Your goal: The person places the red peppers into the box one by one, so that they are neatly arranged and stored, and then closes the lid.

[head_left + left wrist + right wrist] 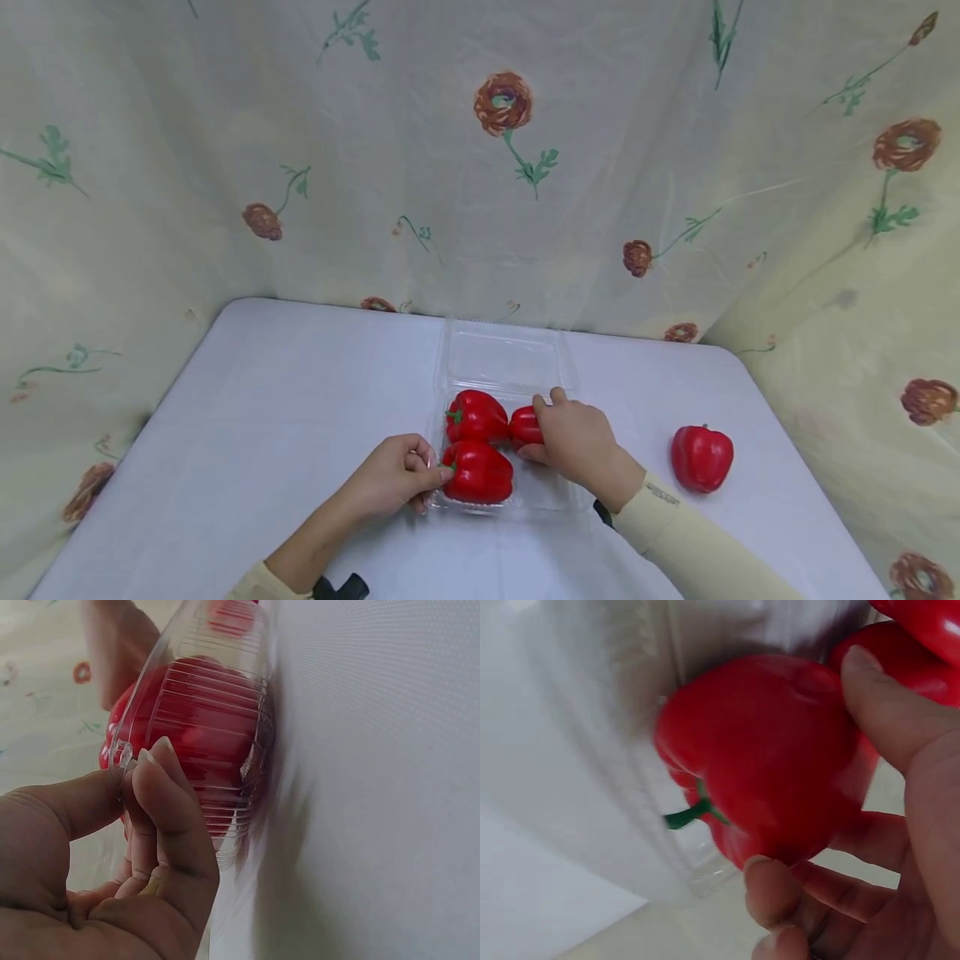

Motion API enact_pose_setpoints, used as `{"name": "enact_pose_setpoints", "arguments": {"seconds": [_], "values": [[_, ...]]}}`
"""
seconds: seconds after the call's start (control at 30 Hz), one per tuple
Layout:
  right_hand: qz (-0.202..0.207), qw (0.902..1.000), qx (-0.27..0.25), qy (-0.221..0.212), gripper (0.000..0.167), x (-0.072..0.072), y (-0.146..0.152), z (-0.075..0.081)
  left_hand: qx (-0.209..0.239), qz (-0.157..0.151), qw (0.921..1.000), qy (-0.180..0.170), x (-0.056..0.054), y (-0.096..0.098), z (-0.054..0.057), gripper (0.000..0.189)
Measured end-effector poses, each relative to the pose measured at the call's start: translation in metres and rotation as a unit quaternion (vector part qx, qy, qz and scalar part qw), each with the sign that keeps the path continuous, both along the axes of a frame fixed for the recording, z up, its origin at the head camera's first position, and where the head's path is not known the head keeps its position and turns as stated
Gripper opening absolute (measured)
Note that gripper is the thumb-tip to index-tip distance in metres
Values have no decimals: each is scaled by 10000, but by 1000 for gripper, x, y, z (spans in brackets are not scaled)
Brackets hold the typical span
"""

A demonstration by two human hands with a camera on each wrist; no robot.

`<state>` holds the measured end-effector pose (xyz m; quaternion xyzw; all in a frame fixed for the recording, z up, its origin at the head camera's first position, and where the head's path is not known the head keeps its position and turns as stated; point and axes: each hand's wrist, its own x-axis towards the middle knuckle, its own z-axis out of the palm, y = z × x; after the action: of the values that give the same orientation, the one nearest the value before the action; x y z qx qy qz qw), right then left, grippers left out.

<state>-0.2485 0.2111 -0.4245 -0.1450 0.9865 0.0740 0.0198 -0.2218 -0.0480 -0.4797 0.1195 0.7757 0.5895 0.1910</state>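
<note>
On a counter (322,375), a clear container (542,489) is pinched, seemingly for steadiness, by the left hand (397,475), one pepper (765,750) held by the right hand (577,442)

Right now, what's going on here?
A person's left grip pinches a clear container at its left edge; the right grip holds a red pepper at the container's right side, resting or not I can't tell. The far-left pepper and near-left pepper sit inside. The lid is open. A fourth pepper lies outside, to the right.

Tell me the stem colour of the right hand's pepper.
The stem is green, best seen in the right wrist view.
</note>
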Motion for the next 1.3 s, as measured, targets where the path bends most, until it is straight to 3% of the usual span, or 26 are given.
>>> {"name": "enact_pose_setpoints", "arguments": {"seconds": [0.27,0.53,0.7,0.8,0.97,1.1,1.3], "values": [[-217,9967,-764,179,88,9,29,10,-58,-30,10000,-49,-1,1,0,31],[-248,9913,-1037,772,59,15,96,32,-111,-27,9999,-39,-2,1,-5,33],[-96,9925,-954,756,53,19,144,38,-197,-10,9998,-48,-2,1,-4,33],[-98,9954,-783,539,58,22,171,36,-197,-27,9998,-48,-2,2,-3,32],[-303,9987,-386,102,81,27,202,22,-110,5,9998,-158,-1,3,0,32],[-220,9997,5,56,91,31,219,11,-76,55,9996,-252,-1,3,0,33],[-20,9999,88,-123,100,35,231,0,-116,67,9995,-281,-1,3,-2,35]]}}
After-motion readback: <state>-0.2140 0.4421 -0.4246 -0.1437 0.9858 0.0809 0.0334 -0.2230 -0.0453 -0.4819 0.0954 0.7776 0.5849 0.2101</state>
